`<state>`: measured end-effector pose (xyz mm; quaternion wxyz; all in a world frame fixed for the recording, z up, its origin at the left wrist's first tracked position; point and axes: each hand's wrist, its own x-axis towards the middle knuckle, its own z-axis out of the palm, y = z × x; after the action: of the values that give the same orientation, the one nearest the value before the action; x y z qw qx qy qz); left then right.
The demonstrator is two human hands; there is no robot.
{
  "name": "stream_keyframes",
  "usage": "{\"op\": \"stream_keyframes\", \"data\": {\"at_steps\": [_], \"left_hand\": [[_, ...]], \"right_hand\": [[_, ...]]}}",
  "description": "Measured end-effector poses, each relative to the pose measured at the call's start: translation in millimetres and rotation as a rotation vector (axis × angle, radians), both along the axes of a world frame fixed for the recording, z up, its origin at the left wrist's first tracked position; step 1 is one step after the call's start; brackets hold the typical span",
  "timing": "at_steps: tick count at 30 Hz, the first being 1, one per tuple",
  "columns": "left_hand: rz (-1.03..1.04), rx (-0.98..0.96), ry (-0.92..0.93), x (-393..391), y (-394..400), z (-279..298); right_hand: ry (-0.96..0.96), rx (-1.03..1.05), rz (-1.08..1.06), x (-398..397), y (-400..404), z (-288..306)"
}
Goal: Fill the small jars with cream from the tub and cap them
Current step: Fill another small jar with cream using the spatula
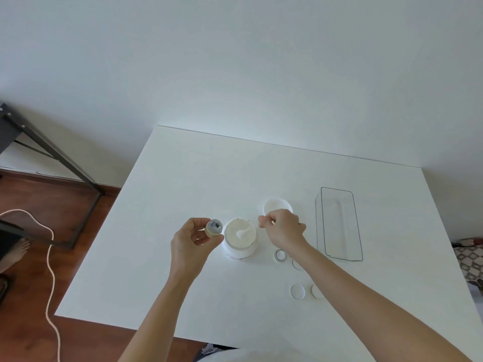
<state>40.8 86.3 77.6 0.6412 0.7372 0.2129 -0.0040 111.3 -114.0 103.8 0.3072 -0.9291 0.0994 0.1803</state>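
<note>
An open white tub [240, 241] of cream stands in the middle of the white table [183, 192]. My right hand [283, 228] pinches the handle of a small white spatula [241, 233] whose blade lies in the cream. My left hand [192, 241] holds a small open jar [214, 227] tilted just left of the tub, its mouth facing me. The tub's white lid [277, 205] lies behind my right hand. Another small jar [280, 255] stands open right of the tub, and a further one [296, 263] is partly hidden by my right forearm. Two small white caps [297, 291] [316, 291] lie nearer to me.
A clear rectangular plastic tray [339, 223] stands at the right of the table. A dark metal frame [52, 152] and a white cable [51, 257] are on the wooden floor at the left. A patterned cushion [469, 259] shows past the table's right edge.
</note>
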Motion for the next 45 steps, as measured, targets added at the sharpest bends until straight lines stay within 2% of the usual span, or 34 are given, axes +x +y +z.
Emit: {"op": "stream_keyframes", "data": {"at_steps": [6, 12, 17, 22, 28, 33, 37, 40, 45], "left_hand": [[-0.029, -0.016, -0.020, 2.9, -8.9, 3.6], [-0.100, -0.074, -0.039, 6.2, -23.3, 10.1], [-0.121, -0.140, -0.058, 9.3, -30.9, 16.0], [-0.112, -0.178, -0.067, 11.3, -31.7, 19.4], [-0.094, -0.211, -0.065, 12.6, -29.0, 19.5], [-0.093, -0.219, -0.063, 12.7, -28.2, 17.7], [-0.092, -0.223, -0.067, 12.7, -28.4, 17.0], [-0.094, -0.232, -0.073, 13.8, -26.9, 16.7], [-0.062, -0.220, -0.069, 12.8, -20.6, 13.4]], "right_hand": [[0.082, 0.315, -0.178, 1.1, -20.3, 20.4], [0.019, 0.457, -0.186, -4.9, -16.1, 44.1], [-0.162, 0.354, -0.148, -11.4, -6.3, 51.9], [-0.418, 0.165, -0.006, -19.7, -3.7, 49.8], [-0.867, -0.082, 0.354, -32.2, -11.1, 50.1], [-1.084, -0.226, 0.530, -38.9, -18.9, 51.9], [-1.124, -0.233, 0.513, -39.7, -23.3, 52.9], [-1.082, -0.184, 0.472, -39.6, -25.0, 50.9], [-0.886, 0.012, 0.202, -36.1, -20.7, 45.3]]}}
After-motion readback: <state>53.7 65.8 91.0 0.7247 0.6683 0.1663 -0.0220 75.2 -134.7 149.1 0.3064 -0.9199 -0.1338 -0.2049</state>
